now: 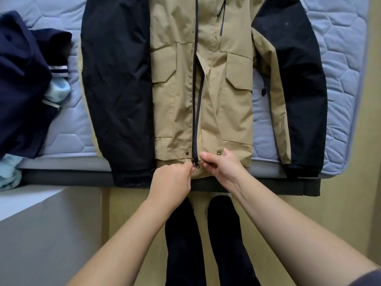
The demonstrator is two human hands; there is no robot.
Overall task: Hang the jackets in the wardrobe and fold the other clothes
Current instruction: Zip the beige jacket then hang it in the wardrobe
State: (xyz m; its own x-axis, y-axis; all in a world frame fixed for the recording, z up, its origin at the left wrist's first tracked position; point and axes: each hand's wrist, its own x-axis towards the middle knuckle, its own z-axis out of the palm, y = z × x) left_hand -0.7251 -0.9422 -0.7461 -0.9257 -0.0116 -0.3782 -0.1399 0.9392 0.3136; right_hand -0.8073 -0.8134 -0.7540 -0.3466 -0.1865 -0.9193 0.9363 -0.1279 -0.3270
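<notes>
Tan jacket (pixel 175 89): left hand (pixel 171 178), right hand (pixel 223 168) pinch zipper (pixel 195 163).

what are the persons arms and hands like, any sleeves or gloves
Forearms are bare. The left hand and right hand wear no gloves; no ring or watch shows. A dark sleeve shows high on the right arm at the frame's corner.
</notes>
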